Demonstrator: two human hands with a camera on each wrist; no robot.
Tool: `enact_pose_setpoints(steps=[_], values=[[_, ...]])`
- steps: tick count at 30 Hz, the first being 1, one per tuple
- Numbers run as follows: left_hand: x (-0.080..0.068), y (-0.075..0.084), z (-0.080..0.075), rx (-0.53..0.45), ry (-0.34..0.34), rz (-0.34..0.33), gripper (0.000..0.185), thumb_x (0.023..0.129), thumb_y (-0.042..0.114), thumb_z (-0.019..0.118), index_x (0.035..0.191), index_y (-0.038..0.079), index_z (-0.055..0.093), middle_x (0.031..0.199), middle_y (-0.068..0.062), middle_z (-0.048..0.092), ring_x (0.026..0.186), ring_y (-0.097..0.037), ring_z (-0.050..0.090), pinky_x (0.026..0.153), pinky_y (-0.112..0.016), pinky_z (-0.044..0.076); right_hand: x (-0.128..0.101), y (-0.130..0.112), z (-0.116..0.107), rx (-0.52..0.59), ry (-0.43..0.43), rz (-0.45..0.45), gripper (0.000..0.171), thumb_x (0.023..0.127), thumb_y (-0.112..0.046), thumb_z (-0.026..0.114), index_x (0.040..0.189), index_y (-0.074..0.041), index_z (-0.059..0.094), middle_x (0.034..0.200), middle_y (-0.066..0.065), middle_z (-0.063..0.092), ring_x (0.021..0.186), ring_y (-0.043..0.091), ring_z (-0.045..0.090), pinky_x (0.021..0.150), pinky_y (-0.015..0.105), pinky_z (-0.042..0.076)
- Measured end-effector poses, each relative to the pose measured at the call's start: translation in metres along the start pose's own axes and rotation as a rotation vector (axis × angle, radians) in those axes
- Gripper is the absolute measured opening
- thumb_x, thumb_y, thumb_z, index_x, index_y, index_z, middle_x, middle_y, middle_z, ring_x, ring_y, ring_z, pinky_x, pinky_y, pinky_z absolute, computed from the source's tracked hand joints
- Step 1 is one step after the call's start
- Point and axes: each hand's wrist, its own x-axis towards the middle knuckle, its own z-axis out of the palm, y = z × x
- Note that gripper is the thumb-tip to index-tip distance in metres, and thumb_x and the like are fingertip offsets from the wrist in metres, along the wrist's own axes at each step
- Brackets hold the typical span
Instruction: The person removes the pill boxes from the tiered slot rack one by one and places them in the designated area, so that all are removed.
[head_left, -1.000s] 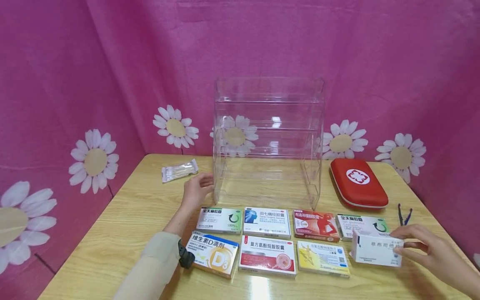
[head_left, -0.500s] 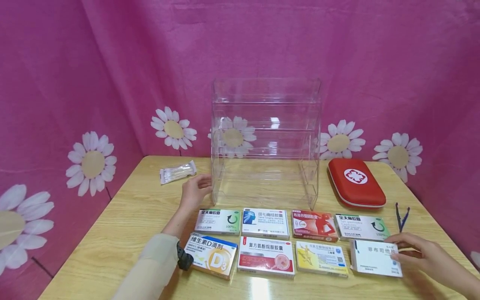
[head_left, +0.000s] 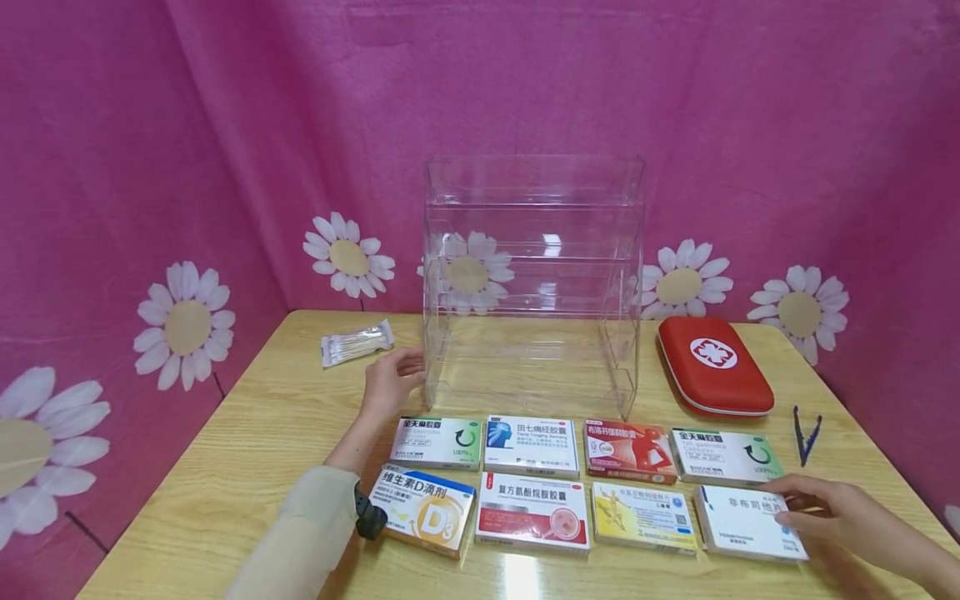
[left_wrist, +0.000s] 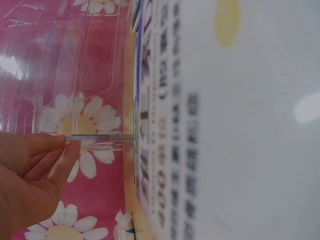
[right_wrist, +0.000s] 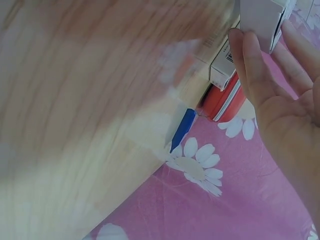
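Clear plastic shelves (head_left: 532, 283) stand bare, every tier without a box, and the left hand (head_left: 390, 382) rests against their near left corner, fingers relaxed and loosely spread, gripping nothing. Over at the right hand (head_left: 825, 512), straight fingers lie flat on the white box (head_left: 750, 522), which sits on the wooden surface (head_left: 247, 450) at the end of the front row. Between the two hands, seven more medicine boxes (head_left: 531, 446) lie in two neat rows. By my reading, the laying-out looks finished and the shelving hasn't begun. Beyond the right hand: red first-aid case (head_left: 715, 364), blue tweezers (head_left: 806, 433).
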Motion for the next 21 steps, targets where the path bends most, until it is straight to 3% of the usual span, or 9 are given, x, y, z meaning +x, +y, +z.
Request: enact_pose_setpoints(steps=[9,12,17,21], values=[[0.0,0.0,0.001,0.001,-0.001,-0.006,0.036,0.086,-0.003,0.069,0.122,-0.003,0.064,0.115,-0.022,0.071,0.108,-0.034,0.069,0.097,-0.042,0.058,-0.003,0.002,0.007,-0.032,0.087,-0.076,0.022,0.087,-0.01,0.07,0.109,-0.006,0.068,0.096,-0.032,0.056,0.081,-0.016,0.049,0.062,0.011,0.054],[0.0,0.001,0.001,0.0,-0.002,-0.002,0.036,0.086,-0.003,0.068,0.122,-0.004,0.064,0.115,-0.022,0.071,0.107,-0.034,0.069,0.097,-0.042,0.058,-0.005,-0.002,0.006,-0.059,0.172,-0.081,0.018,0.086,-0.008,0.072,0.103,-0.006,0.068,0.094,-0.033,0.057,0.079,-0.017,0.051,0.059,0.012,0.053],[-0.001,0.002,-0.001,-0.018,-0.028,-0.021,0.036,0.087,-0.003,0.067,0.123,-0.003,0.062,0.117,-0.022,0.07,0.109,-0.035,0.068,0.098,-0.042,0.058,0.002,-0.013,0.0,-0.123,0.389,-0.161,0.012,0.081,-0.002,0.074,0.092,-0.006,0.069,0.089,-0.031,0.061,0.078,-0.018,0.053,0.057,0.005,0.048],[-0.001,0.003,-0.002,-0.037,-0.067,-0.054,0.036,0.09,0.001,0.066,0.126,-0.001,0.061,0.121,-0.021,0.068,0.111,-0.034,0.068,0.097,-0.041,0.059,0.015,-0.03,-0.009,-0.207,0.468,-0.201,0.015,0.08,-0.003,0.076,0.091,-0.011,0.07,0.087,-0.026,0.064,0.077,-0.017,0.055,0.06,0.001,0.046]])
